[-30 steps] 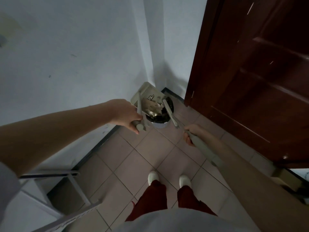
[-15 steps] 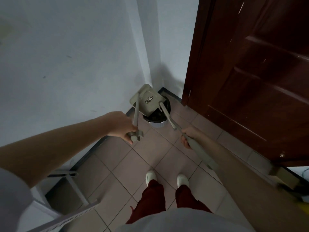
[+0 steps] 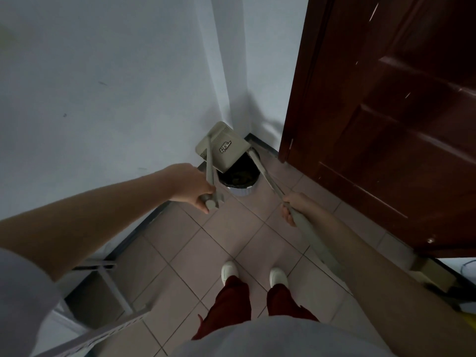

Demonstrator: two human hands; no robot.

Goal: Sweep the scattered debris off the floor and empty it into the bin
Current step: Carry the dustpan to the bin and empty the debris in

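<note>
While the left hand (image 3: 192, 185) curls its fingers (image 3: 204, 205) tightly round the top end of the dustpan (image 3: 222, 148) handle, the right hand (image 3: 296, 206) wraps closed round the grey shaft of the broom (image 3: 310, 234); neither hand has any slack in its grip. The dustpan is held tipped over the bin (image 3: 240, 191), its back and printed label facing up, its open mouth pointing down into the dark liner. The bin stands on the tiled floor (image 3: 231, 240) in the corner, between the white wall (image 3: 116, 86) and the dark wooden door (image 3: 386, 124). A little brownish debris (image 3: 239, 177) shows inside it. The broom's shaft runs from the right hand up to the bin's rim, where its far end is hidden behind the dustpan. White shoes (image 3: 229, 271) stand on the floor below.

A second ago the pan's hollow side still faced the camera with debris in it; now it is turned fully over. Both grips are unchanged.
</note>
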